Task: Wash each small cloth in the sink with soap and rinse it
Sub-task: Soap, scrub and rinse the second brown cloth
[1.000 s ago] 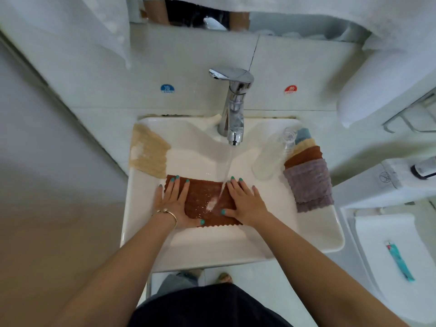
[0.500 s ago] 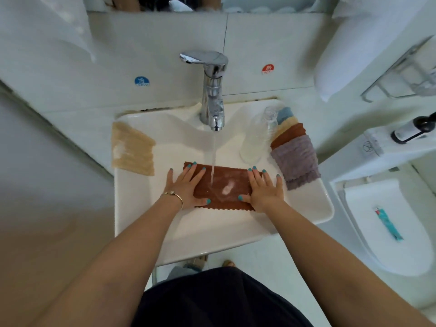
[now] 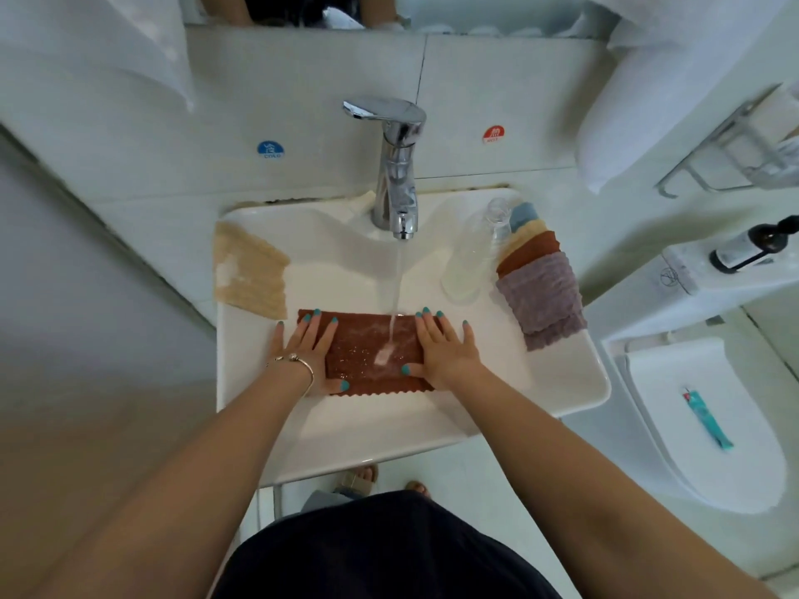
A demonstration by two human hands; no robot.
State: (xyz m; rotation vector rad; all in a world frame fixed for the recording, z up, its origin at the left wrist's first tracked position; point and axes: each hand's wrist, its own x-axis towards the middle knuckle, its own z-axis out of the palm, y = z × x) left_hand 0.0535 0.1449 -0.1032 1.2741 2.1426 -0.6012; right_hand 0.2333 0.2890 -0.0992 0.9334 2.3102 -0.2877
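A rust-brown cloth lies spread flat in the white sink. Water runs from the chrome faucet onto the middle of it. My left hand presses flat on the cloth's left end, fingers straight and spread. My right hand presses flat on its right end the same way. A beige cloth with a patch of suds lies on the sink's left rim. A stack of folded cloths, purple on top, sits on the right rim beside a clear soap bottle.
A toilet stands to the right with a teal tube on its lid and a dark pump bottle on its tank. White towels hang above at both sides. A metal rack is mounted at the far right.
The camera has dropped and shifted, so the sink sits lower in view. Both hands stay flat on the brown cloth, now spread further toward its ends. Water keeps running.
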